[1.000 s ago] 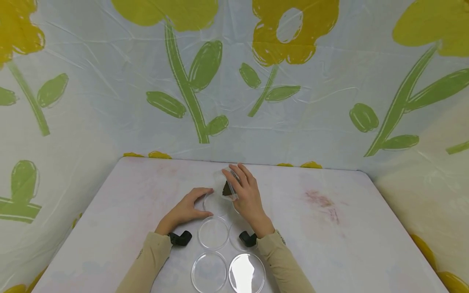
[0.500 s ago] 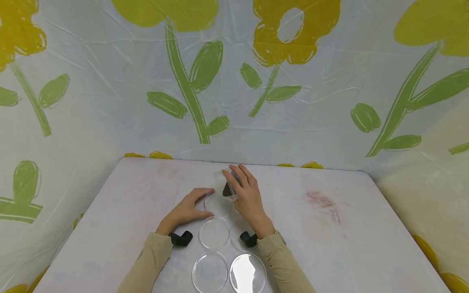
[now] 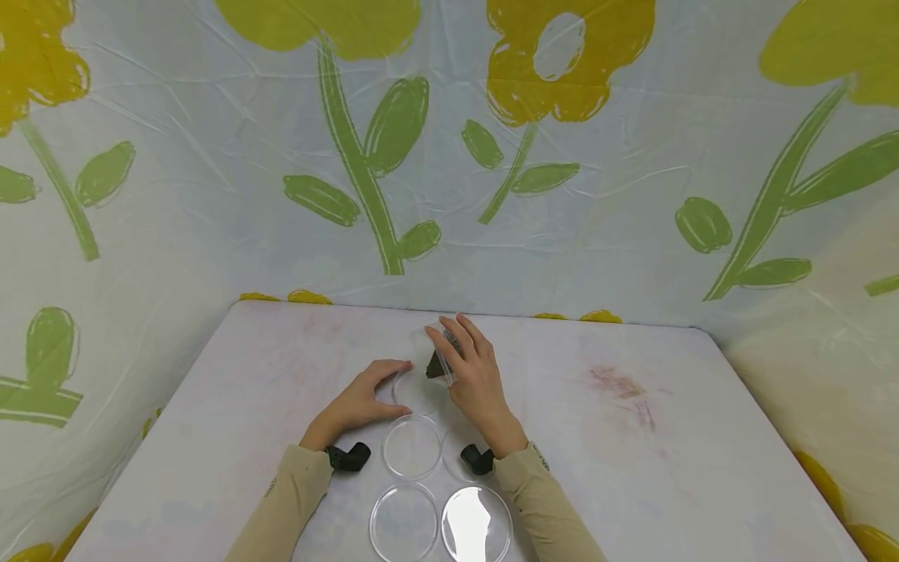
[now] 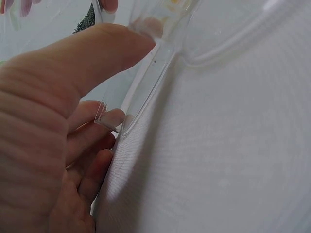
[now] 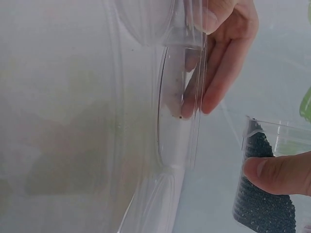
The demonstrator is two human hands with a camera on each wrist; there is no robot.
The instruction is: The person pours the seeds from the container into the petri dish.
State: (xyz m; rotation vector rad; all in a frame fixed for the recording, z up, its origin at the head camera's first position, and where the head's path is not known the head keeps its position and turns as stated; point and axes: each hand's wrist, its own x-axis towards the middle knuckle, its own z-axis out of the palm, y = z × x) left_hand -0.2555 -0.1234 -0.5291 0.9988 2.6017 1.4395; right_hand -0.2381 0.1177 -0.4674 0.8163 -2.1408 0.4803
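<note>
My right hand (image 3: 481,382) grips a clear plastic box partly filled with dark granules (image 3: 435,364), tilted toward the left hand. The thumb (image 5: 274,172) presses on the box's clear wall, with the black granules (image 5: 265,206) heaped in one corner. Below and beside it, my left hand (image 3: 357,396) holds a clear, shallow petri dish (image 3: 416,394) by its edge, thumb on the near side and fingers on the far side. A couple of tiny dark specks show in that dish (image 5: 170,141) in the right wrist view. The box stays above the dish, apart from it.
Several more clear round dishes stand in rows nearer the body: a middle dish (image 3: 412,447), a front left dish (image 3: 403,521) and a front right dish (image 3: 477,523) with a bright reflection. The right wrist partly covers another dish (image 3: 453,464). A flower-printed cloth (image 3: 562,234) rises behind the table.
</note>
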